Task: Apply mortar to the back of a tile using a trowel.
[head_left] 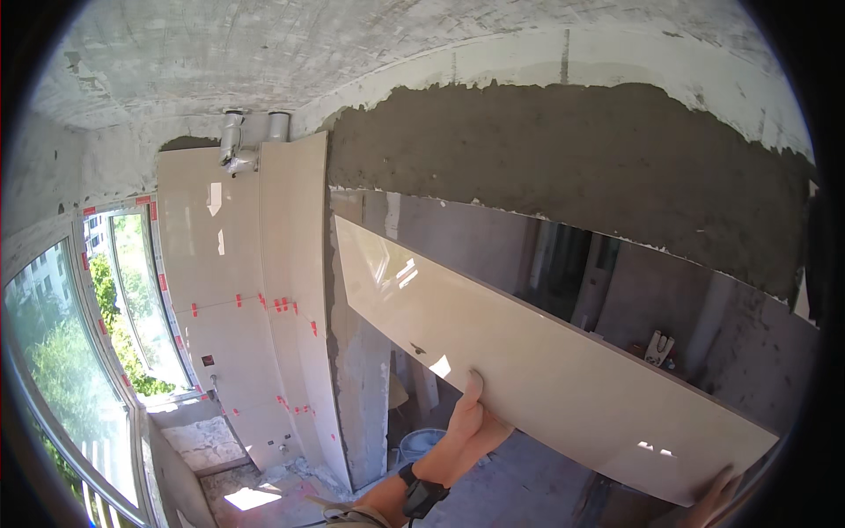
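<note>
A long, glossy beige tile (546, 370) hangs tilted in front of me, its left end higher than its right. My left hand (475, 427) grips the lower edge near the middle, with the thumb on the front face and the other fingers hidden behind. At the lower right corner, my right hand (715, 497) is closed on the edge, partly lost in shadow. Above the tile, a wide band of wet grey mortar (563, 132) covers the wall over an opening. The tile's upper edge is below this band, and its left end is close to the corner of the tiled wall.
On the left, a beige tiled wall (207, 264) carries red levelling clips (282, 305) along its joints. Two silver pipes (231, 136) come out near the ceiling. An open window (132, 299) is further left. A bucket (421, 443) stands below, beyond the tile.
</note>
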A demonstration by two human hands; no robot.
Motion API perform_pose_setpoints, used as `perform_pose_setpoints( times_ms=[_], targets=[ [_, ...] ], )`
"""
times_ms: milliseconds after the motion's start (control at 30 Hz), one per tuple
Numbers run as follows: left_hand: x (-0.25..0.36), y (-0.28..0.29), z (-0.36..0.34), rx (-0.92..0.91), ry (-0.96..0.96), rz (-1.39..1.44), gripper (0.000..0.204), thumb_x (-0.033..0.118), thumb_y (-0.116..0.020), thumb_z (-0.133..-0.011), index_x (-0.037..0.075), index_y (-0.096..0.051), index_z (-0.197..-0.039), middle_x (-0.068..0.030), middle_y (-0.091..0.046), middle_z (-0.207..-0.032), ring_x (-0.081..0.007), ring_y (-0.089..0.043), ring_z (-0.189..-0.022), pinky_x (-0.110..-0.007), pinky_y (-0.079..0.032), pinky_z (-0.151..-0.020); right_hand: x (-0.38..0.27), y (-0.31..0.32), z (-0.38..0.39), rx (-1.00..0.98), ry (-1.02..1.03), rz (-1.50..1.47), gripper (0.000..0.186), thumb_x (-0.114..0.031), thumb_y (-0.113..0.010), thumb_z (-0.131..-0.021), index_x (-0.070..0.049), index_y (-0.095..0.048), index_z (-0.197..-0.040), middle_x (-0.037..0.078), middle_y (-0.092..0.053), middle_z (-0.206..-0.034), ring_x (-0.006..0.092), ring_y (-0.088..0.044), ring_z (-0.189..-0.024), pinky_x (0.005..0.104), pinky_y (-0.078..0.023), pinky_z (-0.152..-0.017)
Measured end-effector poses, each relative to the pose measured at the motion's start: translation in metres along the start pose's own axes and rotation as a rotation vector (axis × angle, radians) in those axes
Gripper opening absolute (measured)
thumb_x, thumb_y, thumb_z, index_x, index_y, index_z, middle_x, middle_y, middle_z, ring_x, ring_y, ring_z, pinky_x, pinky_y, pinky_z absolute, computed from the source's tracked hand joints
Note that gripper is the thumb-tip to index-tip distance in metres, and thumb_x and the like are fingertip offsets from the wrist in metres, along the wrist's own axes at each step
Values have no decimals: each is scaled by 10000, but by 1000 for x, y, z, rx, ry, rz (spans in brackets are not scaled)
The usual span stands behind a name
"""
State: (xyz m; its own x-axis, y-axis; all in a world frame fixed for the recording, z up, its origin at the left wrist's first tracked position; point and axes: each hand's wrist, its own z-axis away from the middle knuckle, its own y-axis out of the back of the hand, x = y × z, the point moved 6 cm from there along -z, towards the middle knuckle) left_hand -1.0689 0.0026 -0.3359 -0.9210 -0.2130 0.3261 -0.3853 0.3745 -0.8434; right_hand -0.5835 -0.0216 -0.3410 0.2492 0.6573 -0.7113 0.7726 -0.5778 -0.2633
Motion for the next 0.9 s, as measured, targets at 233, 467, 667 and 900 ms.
perform_pose_setpoints(
  times_ms=[233,467,667,900],
  targets=[
    [13,-36,-22,-20,-111,-68,704,601,-550,-906,95,-448,-1385,-69,-536,-1351,-268,-507,-1234,-469,-411,-1047,-38,-31,-7,25,0,-123,252,-145,-533,-962,26,-562,-1145,50,-611,-1011,112,-531,-908,265,-425,-804],
    [8,-36,-32,-16,-143,15,634,534,-613,-900,161,-455,-1387,-1,-551,-1334,-204,-531,-1203,-414,-476,-986,-67,-40,-21,47,35,-167,584,-489,-673,-897,39,-551,-1113,52,-613,-966,99,-533,-879,262,-447,-784],
    [-2,-11,-20,224,-257,-47,482,476,-616,-914,133,-513,-1237,-23,-559,-1204,-205,-534,-1106,-390,-474,-932,-33,-37,12,56,-65,-65,348,-299,-543,-986,29,-553,-1102,29,-599,-957,107,-522,-890,277,-450,-792],
    [-4,301,-3,-373,84,171,255,371,-443,-947,208,-386,-760,39,-378,-765,-139,-409,-704,-339,-342,-626,89,7,223,-258,-537,224,361,-301,-469,-1024,-49,-484,-1283,90,-560,-1182,170,-526,-1065,356,-468,-897]
  ],
)
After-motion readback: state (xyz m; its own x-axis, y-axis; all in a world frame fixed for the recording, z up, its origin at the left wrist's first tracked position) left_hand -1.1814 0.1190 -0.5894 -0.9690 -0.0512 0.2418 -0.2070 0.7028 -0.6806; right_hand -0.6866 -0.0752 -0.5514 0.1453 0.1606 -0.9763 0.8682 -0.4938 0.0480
